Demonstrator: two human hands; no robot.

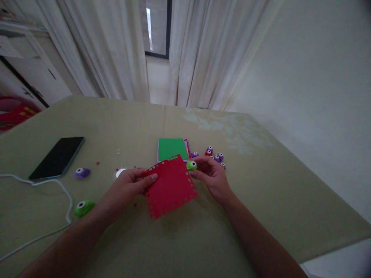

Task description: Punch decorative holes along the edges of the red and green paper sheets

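Left hand [131,183], left of the frame's centre, pinches the upper left edge of a red sheet [171,183], its thumb flat on top. Right hand [213,175], right of centre, is partly curled, thumb and fingertips around a small green punch [191,165] with a single eye, at the sheet's upper right edge. That sheet is tilted in the middle of the frame, above the table [261,200], with small holes along its edges.

Just beside the left hand's knuckles sits a white round object [119,173], partly hidden. Behind the red sheet, near mid-frame, lies a stack of coloured paper [171,148], green on top. Purple eyed pieces [220,156] and a red one [208,153] cluster beyond the right fingers.

Toward the left of the frame are a purple eyed piece [82,172], a green eyed piece [84,207] near the left forearm, a white cable [68,210], a dark-screened tablet [58,158] and scattered red bits [97,163]. Pale curtains [107,46] flank a narrow window [158,29] at the top; a white wall [324,77] fills the upper right.
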